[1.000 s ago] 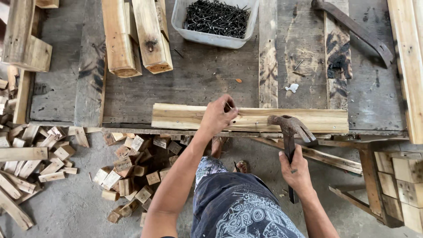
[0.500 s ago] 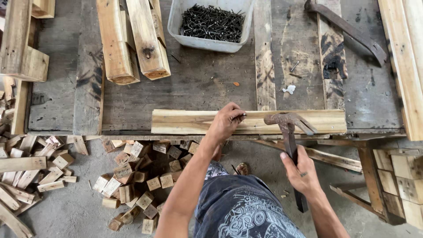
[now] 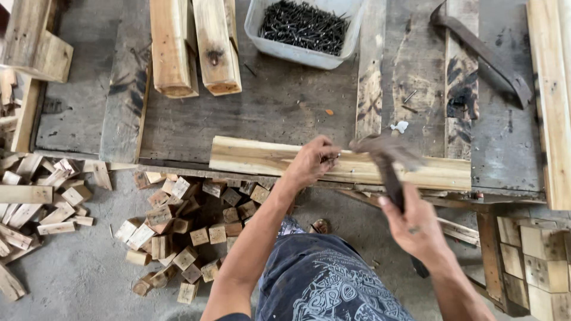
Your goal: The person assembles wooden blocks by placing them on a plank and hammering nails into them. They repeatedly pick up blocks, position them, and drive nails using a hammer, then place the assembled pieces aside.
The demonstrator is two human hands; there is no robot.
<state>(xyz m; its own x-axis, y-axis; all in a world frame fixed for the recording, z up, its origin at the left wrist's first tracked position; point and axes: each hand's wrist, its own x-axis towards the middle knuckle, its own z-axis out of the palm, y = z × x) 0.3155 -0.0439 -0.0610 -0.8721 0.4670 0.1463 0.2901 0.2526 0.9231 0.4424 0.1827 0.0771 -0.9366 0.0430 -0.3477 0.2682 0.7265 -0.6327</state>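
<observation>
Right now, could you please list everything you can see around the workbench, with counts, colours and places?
wooden plank: one, pale, along the bench's near edge
hammer: one, dark, blurred, over the plank
tub of nails: one, pale tub, dark nails, top centre
thick timber pieces: two, light brown, left of the tub
crowbar: one, dark, top right
workbench: one, grey weathered boards
wood offcuts: many, pale, heaped on the floor below the bench
left hand: on the plank, fingers pinched at what seems a nail
right hand: gripping the hammer handle
</observation>
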